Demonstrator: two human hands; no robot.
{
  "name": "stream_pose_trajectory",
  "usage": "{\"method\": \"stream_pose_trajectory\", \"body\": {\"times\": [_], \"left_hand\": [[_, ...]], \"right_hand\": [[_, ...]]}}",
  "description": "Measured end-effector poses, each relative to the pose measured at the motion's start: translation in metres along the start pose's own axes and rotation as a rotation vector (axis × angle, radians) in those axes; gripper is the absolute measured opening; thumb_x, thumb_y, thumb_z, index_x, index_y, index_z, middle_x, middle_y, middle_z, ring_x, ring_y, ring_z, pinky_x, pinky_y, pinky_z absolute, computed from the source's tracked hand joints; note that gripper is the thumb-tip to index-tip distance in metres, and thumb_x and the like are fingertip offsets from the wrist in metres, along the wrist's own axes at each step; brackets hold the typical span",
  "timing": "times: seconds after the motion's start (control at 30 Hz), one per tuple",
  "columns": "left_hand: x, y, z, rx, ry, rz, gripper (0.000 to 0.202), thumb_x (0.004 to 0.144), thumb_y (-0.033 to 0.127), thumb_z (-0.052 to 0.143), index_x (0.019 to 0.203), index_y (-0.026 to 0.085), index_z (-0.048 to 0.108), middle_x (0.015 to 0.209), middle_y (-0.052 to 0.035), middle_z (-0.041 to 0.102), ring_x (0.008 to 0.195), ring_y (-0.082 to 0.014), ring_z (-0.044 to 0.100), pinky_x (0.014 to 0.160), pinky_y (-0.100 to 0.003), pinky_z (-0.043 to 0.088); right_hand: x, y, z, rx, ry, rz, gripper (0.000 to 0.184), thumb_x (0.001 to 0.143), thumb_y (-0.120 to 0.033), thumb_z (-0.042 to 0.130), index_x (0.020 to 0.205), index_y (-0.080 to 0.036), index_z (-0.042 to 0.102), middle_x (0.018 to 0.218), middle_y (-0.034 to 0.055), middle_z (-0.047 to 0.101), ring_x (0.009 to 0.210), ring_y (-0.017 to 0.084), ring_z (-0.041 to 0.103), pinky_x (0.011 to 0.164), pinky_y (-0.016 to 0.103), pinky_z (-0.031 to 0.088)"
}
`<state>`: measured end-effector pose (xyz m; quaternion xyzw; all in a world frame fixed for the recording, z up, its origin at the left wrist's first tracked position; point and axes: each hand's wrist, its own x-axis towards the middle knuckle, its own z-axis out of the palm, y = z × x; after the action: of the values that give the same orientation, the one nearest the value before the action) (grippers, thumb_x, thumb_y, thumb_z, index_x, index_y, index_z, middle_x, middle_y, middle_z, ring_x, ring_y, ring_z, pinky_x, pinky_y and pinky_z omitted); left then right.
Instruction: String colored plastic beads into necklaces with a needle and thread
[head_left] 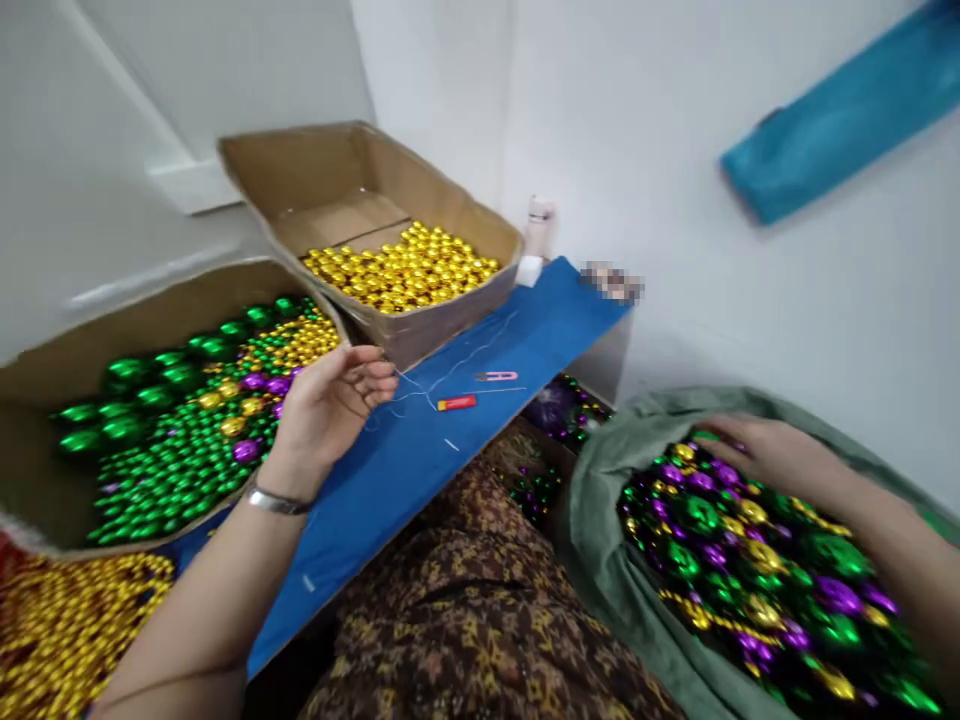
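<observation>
My left hand (pixel 330 405) hovers over the blue board (pixel 420 440), palm up, fingers curled and pinching a thin pale thread (pixel 450 375) that trails across the board. My right hand (pixel 757 445) reaches into a green cloth sack (pixel 600 560) full of strung green, purple and gold beads (pixel 750 570); its fingers lie among the beads and are partly hidden. A silver bangle sits on my left wrist.
A cardboard box of gold beads (pixel 405 265) stands at the back. A nearer box (pixel 180 420) holds green, gold and purple beads. Gold strands (pixel 67 620) pile at lower left. A red lighter (pixel 457 403) and small pink snips (pixel 496 376) lie on the board.
</observation>
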<state>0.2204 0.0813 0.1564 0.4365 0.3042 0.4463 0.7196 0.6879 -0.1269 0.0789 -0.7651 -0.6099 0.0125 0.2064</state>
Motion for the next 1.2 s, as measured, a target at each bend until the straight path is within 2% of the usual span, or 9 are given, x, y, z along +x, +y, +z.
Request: {"method": "stream_pose_trajectory", "body": {"times": [0.07,0.2,0.3,0.47,0.6,0.77,0.93,1.1,1.2], "left_hand": [[-0.010,0.000,-0.005,-0.071,0.027,-0.008,0.026,0.087,0.034,0.054,0.076,0.019,0.072,0.068,-0.0034,0.073,0.062,-0.0145,0.067,0.059,-0.025,0.057],[-0.031,0.000,-0.020,-0.160,0.084,-0.012,0.025,0.087,0.031,0.055,0.076,0.015,0.071,0.067,-0.0055,0.072,0.060,-0.0151,0.068,0.059,-0.026,0.056],[-0.043,-0.001,-0.031,-0.179,0.111,0.018,0.020,0.083,0.029,0.060,0.079,0.013,0.071,0.068,-0.0059,0.072,0.061,-0.0154,0.068,0.060,-0.026,0.057],[-0.059,-0.006,-0.043,-0.199,0.151,0.054,0.019,0.080,0.030,0.066,0.081,0.012,0.072,0.069,-0.0059,0.073,0.060,-0.0153,0.068,0.059,-0.025,0.057],[-0.070,-0.010,-0.060,-0.163,0.219,0.090,0.021,0.079,0.031,0.069,0.081,0.010,0.072,0.070,-0.0073,0.073,0.062,-0.0153,0.068,0.060,-0.025,0.057],[-0.084,-0.024,-0.092,-0.119,0.352,0.085,0.023,0.078,0.033,0.071,0.081,0.010,0.072,0.071,-0.0080,0.073,0.062,-0.0152,0.069,0.061,-0.025,0.057],[-0.099,-0.052,-0.100,-0.063,0.313,-0.021,0.024,0.077,0.035,0.072,0.081,0.011,0.072,0.071,-0.0085,0.073,0.063,-0.0156,0.069,0.062,-0.025,0.056],[-0.111,-0.064,-0.091,0.138,0.122,-0.087,0.025,0.084,0.038,0.065,0.084,0.014,0.072,0.075,-0.0071,0.074,0.069,-0.0165,0.070,0.068,-0.026,0.055],[-0.116,-0.058,-0.091,0.521,-0.148,-0.153,0.028,0.090,0.038,0.057,0.102,0.017,0.071,0.091,-0.0077,0.075,0.082,-0.0180,0.070,0.076,-0.028,0.054]], "right_hand": [[0.032,-0.055,0.016,0.081,-0.198,-0.218,0.016,0.079,-0.041,0.060,0.085,-0.032,0.071,0.086,0.0120,0.074,0.069,0.029,0.068,0.063,0.043,0.053],[0.079,-0.183,0.052,0.299,-0.247,-0.533,0.026,0.092,-0.038,0.047,0.104,-0.026,0.066,0.101,0.0069,0.072,0.090,0.024,0.068,0.081,0.040,0.052],[0.094,-0.266,0.085,0.506,-0.246,-0.660,0.025,0.093,-0.036,0.050,0.108,-0.022,0.064,0.099,0.0047,0.070,0.084,0.017,0.066,0.079,0.033,0.051],[0.095,-0.353,0.127,0.742,-0.282,-0.796,0.027,0.088,-0.034,0.060,0.109,-0.018,0.062,0.096,0.0046,0.068,0.070,0.011,0.062,0.070,0.026,0.049],[0.098,-0.359,0.131,0.755,-0.313,-0.863,0.018,0.094,-0.028,0.052,0.089,-0.019,0.067,0.084,0.0018,0.070,0.077,0.012,0.063,0.072,0.024,0.047],[0.114,-0.288,0.127,0.395,-0.631,-0.909,0.026,0.095,-0.033,0.048,0.085,-0.019,0.067,0.080,0.0030,0.070,0.073,0.013,0.064,0.067,0.023,0.045],[0.112,-0.230,0.136,-0.234,-0.919,-0.829,0.012,0.086,-0.028,0.059,0.086,-0.022,0.070,0.080,0.0042,0.071,0.071,0.018,0.067,0.059,0.024,0.044],[0.109,-0.271,0.161,0.106,-0.705,-0.864,0.031,0.096,-0.035,0.043,0.116,-0.025,0.064,0.110,0.0057,0.070,0.097,0.018,0.066,0.084,0.029,0.049],[0.124,-0.308,0.190,0.124,-0.608,-0.763,0.032,0.098,-0.034,0.040,0.120,-0.026,0.061,0.117,0.0034,0.068,0.105,0.017,0.064,0.091,0.028,0.047]]}}
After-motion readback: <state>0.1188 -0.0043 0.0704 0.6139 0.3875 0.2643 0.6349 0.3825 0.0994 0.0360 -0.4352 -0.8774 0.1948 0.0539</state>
